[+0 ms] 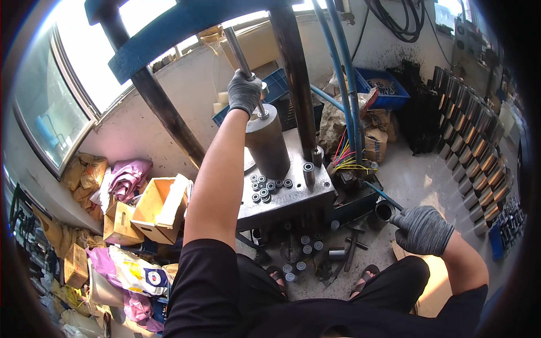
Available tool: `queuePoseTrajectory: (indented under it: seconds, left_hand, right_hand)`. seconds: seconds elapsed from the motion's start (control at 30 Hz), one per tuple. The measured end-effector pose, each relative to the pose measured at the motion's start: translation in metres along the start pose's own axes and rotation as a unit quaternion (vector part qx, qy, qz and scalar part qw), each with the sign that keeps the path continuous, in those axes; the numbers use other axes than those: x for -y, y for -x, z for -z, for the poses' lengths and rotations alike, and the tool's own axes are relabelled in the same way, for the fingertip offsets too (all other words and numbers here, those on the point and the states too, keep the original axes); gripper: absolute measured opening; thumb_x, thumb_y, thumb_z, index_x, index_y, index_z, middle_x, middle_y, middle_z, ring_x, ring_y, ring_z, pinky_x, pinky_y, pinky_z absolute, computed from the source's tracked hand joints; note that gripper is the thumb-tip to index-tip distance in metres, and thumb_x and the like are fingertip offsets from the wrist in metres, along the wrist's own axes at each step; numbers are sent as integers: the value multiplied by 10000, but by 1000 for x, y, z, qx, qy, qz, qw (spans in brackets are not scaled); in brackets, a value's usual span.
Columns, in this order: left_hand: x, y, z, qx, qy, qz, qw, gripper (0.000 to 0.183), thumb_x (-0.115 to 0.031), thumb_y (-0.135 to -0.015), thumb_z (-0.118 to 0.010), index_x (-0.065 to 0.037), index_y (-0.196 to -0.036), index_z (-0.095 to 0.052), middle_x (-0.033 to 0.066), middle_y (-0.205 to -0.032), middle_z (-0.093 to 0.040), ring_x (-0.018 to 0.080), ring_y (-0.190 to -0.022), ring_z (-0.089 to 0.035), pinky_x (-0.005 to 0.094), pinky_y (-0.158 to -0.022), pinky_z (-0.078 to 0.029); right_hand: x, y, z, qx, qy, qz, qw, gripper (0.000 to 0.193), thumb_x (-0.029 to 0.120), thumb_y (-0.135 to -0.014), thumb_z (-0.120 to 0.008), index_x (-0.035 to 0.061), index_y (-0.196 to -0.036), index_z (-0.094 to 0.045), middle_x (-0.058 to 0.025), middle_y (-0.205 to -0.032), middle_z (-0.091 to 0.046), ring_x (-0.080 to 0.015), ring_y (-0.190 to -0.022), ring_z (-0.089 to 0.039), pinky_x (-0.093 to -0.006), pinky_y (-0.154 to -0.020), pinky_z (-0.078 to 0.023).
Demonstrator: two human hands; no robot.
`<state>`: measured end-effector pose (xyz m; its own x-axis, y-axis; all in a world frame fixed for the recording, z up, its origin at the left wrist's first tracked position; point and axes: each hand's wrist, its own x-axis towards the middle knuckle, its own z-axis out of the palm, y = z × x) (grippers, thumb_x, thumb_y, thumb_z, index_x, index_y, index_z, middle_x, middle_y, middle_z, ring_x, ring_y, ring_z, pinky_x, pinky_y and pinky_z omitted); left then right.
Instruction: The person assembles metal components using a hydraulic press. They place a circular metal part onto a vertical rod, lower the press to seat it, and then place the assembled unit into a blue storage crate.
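My left hand, in a grey knit glove, is closed round a steel rod. The rod's lower end meets the top of a thick steel cylinder on the press plate. A small pale round piece shows beside the fingers; whether they hold it I cannot tell. My right hand, also gloved, is closed on the end of a blue lever. Several small bearings lie beside the cylinder, and a short steel sleeve stands near the plate's right edge.
Dark press columns and a blue crossbeam frame the work. Steel tubes stand stacked at the right. A blue crate sits at the back. Cardboard boxes are at the left. A hammer lies between my feet.
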<state>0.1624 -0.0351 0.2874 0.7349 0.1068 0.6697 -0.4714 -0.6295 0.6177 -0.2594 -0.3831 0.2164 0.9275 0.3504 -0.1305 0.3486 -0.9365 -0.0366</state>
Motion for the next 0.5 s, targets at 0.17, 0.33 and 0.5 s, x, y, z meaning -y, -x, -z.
queuePoseTrajectory:
  seconds: [0.17,0.33,0.5]
  left_hand:
    - [4,-1,3,-5,-28,-9,1000,222,-160,-866,-771,-47,-1034,-679,120,-853,-741,255,-809,-724,361,-795,-569]
    - [4,-4,-28,4,26,-16,1000,205,-145,-878,-761,-52,-1037,-673,115,-843,-731,253,-797,-715,365,-790,-567]
    - [8,-6,-11,8,10,-1,1000,208,-151,-884,-748,-45,-1050,-680,150,-887,-742,297,-861,-724,396,-830,-576]
  right_hand:
    - [7,17,-45,79,1,-8,997,261,287,-860,-660,44,-942,-714,-163,-828,-701,-383,-809,-717,-501,-735,-571]
    - [22,41,-45,116,12,-63,991,250,273,-871,-625,53,-895,-743,-174,-853,-722,-380,-842,-729,-490,-757,-579]
    - [16,28,-39,79,-12,-45,996,211,269,-851,-653,64,-873,-697,-150,-828,-705,-368,-811,-718,-495,-725,-565]
